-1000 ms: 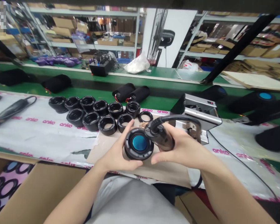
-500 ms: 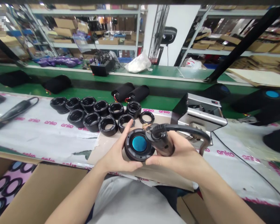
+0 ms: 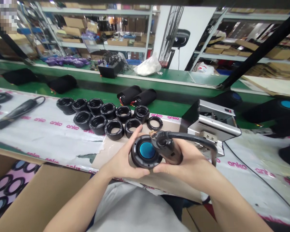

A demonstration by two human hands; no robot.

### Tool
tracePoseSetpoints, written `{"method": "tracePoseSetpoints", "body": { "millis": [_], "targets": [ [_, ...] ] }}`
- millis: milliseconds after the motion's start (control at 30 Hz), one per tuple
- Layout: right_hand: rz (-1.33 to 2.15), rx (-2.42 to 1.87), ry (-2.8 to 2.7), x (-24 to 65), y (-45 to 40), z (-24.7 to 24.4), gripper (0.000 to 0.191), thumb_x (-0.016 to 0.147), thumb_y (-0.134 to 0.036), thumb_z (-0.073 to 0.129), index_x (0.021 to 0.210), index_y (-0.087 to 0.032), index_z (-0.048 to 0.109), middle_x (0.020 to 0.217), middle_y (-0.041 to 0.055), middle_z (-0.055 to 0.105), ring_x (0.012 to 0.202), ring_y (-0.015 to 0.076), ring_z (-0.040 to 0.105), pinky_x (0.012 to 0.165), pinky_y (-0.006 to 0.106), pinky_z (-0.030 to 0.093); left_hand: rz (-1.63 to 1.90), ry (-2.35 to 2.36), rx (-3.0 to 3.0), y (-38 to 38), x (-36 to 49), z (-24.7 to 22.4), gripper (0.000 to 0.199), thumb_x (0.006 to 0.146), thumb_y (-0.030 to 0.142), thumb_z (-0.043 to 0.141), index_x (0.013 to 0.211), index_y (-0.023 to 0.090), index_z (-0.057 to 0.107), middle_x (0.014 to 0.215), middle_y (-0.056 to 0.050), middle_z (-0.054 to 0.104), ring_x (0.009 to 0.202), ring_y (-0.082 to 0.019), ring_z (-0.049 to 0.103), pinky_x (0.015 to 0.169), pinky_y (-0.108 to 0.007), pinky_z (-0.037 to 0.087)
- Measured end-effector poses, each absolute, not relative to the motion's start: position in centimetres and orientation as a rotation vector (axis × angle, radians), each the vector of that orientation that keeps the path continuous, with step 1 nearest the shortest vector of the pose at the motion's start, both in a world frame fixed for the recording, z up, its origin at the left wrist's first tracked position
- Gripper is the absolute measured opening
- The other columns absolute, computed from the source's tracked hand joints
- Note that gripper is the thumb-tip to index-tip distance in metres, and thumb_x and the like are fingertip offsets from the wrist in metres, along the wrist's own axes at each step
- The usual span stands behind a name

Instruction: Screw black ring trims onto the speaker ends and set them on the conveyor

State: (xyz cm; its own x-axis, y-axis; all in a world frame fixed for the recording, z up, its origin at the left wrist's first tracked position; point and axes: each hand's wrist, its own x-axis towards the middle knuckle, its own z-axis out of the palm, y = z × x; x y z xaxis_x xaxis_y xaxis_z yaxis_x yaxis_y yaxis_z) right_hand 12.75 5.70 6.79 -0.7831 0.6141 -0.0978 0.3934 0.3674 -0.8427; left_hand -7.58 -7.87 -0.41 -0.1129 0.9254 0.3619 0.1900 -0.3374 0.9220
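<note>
My left hand (image 3: pixel 120 161) holds a round black speaker driver (image 3: pixel 146 152) with a blue centre, its face tilted up towards me. My right hand (image 3: pixel 187 164) grips a black corded hand tool (image 3: pixel 168 149), which sits against the speaker's upper right rim. The contact point is partly hidden by the tool's nose. Its black cable (image 3: pixel 195 137) arcs right over my right hand. Just beyond my left fingertips lie black ring-shaped speaker housings (image 3: pixel 114 129).
Several more housings stand in rows on a white "anko" printed sheet (image 3: pixel 48 145). A steel machine (image 3: pixel 210 124) stands to the right. Black cylinders (image 3: pixel 129 95) lie on a green bench. An open cardboard box (image 3: pixel 38 193) with rings sits at lower left.
The tool has turned slightly against the speaker, and its cable now reaches further right and droops beside the machine. The whole view has shifted slightly right. Both hands keep their hold.
</note>
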Motion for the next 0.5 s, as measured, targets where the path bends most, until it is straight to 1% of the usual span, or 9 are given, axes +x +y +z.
{"method": "tracePoseSetpoints", "body": {
  "millis": [67, 133, 200, 267, 333, 367, 400, 433, 500],
  "targets": [
    [1.373, -0.815, -2.44, 12.8, 5.7, 7.1, 0.065, 0.08, -0.036, 0.094, 0.14, -0.044, 0.069, 0.136, -0.0037, 0.073, 0.126, 0.0277, 0.07, 0.111, 0.043, 0.06, 1.514, 1.263, 1.552, -7.9, -7.6, -0.4, 0.129, 0.078, 0.031, 0.096, 0.178, 0.032, 0.015, 0.164, -0.018, 0.057, 0.147, -0.037, 0.064, 0.122, -0.053, 0.054],
    [1.362, -0.762, -2.489, 12.8, 5.9, 7.6, 0.067, 0.083, -0.03, 0.091, 0.142, -0.049, 0.066, 0.14, -0.008, 0.07, 0.128, 0.0251, 0.069, 0.103, 0.037, 0.062, 1.523, 1.272, 1.554, -8.0, -7.7, -0.6, 0.129, 0.076, 0.032, 0.096, 0.178, 0.032, 0.016, 0.164, -0.018, 0.057, 0.148, -0.038, 0.063, 0.123, -0.054, 0.053],
    [1.354, -0.733, -2.541, 12.7, 6.1, 8.1, 0.061, 0.084, -0.029, 0.089, 0.138, -0.05, 0.067, 0.137, -0.0109, 0.072, 0.125, 0.0233, 0.07, 0.099, 0.034, 0.062, 1.521, 1.28, 1.534, -8.0, -7.7, -0.9, 0.129, 0.076, 0.034, 0.097, 0.178, 0.03, 0.017, 0.165, -0.02, 0.056, 0.148, -0.039, 0.062, 0.124, -0.055, 0.052],
    [1.359, -0.717, -2.59, 12.5, 6.4, 8.4, 0.052, 0.085, -0.03, 0.089, 0.131, -0.047, 0.07, 0.13, -0.0111, 0.073, 0.119, 0.0228, 0.072, 0.097, 0.034, 0.062, 1.538, 1.287, 1.495, -8.0, -7.6, -1.2, 0.133, 0.073, 0.041, 0.099, 0.177, 0.029, 0.017, 0.166, -0.02, 0.054, 0.149, -0.04, 0.061, 0.125, -0.056, 0.05],
    [1.335, -0.759, -2.604, 12.1, 6.5, 8.5, 0.048, 0.083, -0.032, 0.089, 0.127, -0.043, 0.073, 0.124, -0.0086, 0.075, 0.113, 0.0235, 0.073, 0.094, 0.035, 0.062, 1.615, 1.293, 1.447, -8.0, -7.2, -1.3, 0.142, 0.064, 0.056, 0.103, 0.177, 0.029, 0.021, 0.166, -0.02, 0.053, 0.151, -0.042, 0.059, 0.127, -0.058, 0.048],
    [1.311, -0.805, -2.592, 11.9, 6.5, 8.5, 0.05, 0.081, -0.032, 0.09, 0.127, -0.042, 0.073, 0.121, -0.007, 0.076, 0.109, 0.024, 0.073, 0.09, 0.034, 0.062, 1.662, 1.308, 1.413, -8.0, -6.9, -1.2, 0.145, 0.058, 0.062, 0.104, 0.175, 0.029, 0.025, 0.166, -0.02, 0.053, 0.152, -0.043, 0.057, 0.128, -0.059, 0.047],
    [1.296, -0.848, -2.571, 11.8, 6.5, 8.5, 0.054, 0.079, -0.033, 0.092, 0.129, -0.041, 0.073, 0.12, -0.0058, 0.076, 0.107, 0.0245, 0.074, 0.088, 0.034, 0.062, 1.701, 1.333, 1.375, -7.9, -6.5, -1.1, 0.143, 0.054, 0.066, 0.104, 0.172, 0.029, 0.032, 0.165, -0.019, 0.055, 0.151, -0.044, 0.058, 0.128, -0.059, 0.047],
    [1.292, -0.864, -2.549, 11.7, 6.5, 8.5, 0.059, 0.076, -0.033, 0.093, 0.131, -0.04, 0.073, 0.119, -0.0046, 0.076, 0.107, 0.0252, 0.074, 0.086, 0.034, 0.062, 1.724, 1.372, 1.338, -7.9, -6.2, -0.9, 0.135, 0.055, 0.067, 0.104, 0.168, 0.029, 0.04, 0.162, -0.018, 0.059, 0.149, -0.043, 0.06, 0.127, -0.058, 0.049],
    [1.315, -0.843, -2.479, 12.0, 6.7, 8.7, 0.068, 0.071, -0.034, 0.096, 0.135, -0.037, 0.072, 0.117, -0.0016, 0.077, 0.104, 0.0264, 0.074, 0.084, 0.034, 0.062, 1.718, 1.465, 1.289, -7.8, -5.7, -0.4, 0.109, 0.063, 0.059, 0.103, 0.156, 0.028, 0.053, 0.155, -0.016, 0.065, 0.142, -0.041, 0.066, 0.122, -0.056, 0.054]
  ]
}}
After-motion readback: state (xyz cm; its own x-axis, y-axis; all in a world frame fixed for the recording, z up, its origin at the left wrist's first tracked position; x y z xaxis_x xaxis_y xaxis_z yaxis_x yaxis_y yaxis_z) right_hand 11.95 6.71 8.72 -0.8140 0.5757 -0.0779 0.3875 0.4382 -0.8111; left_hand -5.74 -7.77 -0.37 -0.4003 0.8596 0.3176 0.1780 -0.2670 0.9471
